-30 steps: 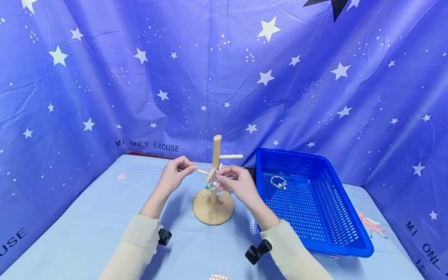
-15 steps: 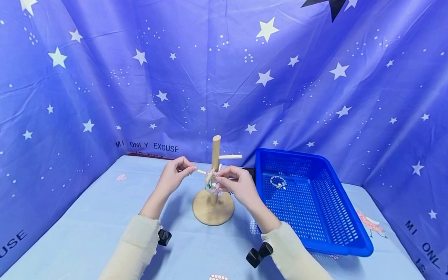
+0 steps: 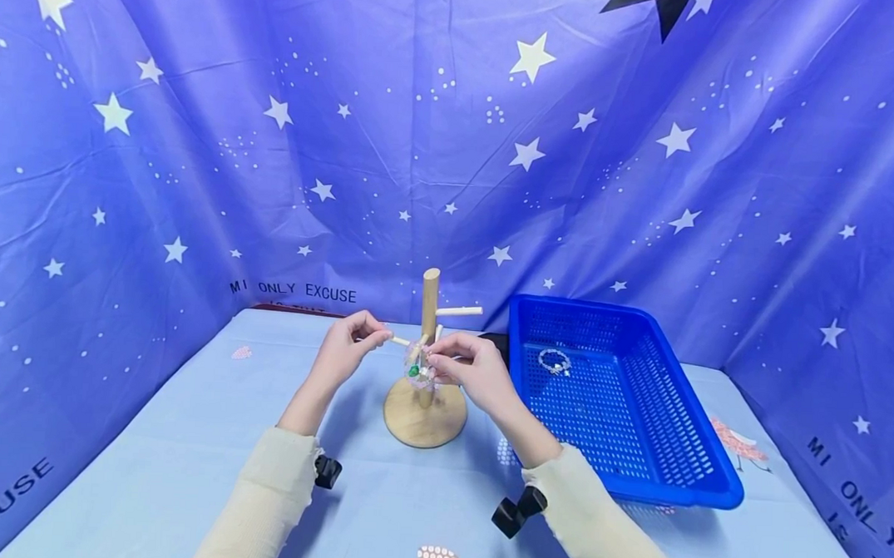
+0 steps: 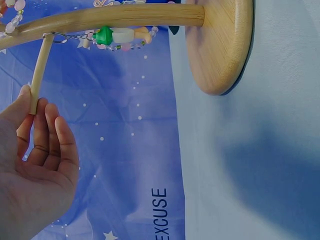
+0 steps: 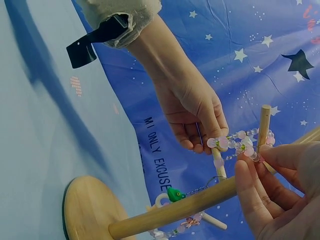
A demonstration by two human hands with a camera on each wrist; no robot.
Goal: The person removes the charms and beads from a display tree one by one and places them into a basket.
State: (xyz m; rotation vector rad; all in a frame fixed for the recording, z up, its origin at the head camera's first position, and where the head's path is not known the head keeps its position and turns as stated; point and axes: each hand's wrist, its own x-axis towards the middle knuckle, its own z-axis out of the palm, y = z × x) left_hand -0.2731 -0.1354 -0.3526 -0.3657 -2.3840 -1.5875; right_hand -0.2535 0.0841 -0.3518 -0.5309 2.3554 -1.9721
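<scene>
Now right hand (image 3: 473,372) pinches bracelet (image 5: 242,144) — beside peg (image 5: 263,125).

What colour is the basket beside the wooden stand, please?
Blue; the basket shows best in the head view.

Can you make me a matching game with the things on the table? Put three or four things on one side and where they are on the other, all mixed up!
Things:
1. left hand
2. right hand
3. blue basket
4. wooden stand

Places or states:
a. holds a bracelet lying inside it
b. pinches the tip of a side peg
c. stands upright between the two hands
d. pinches a pink bead bracelet at the post

Pairs: 1-b, 2-d, 3-a, 4-c
</scene>
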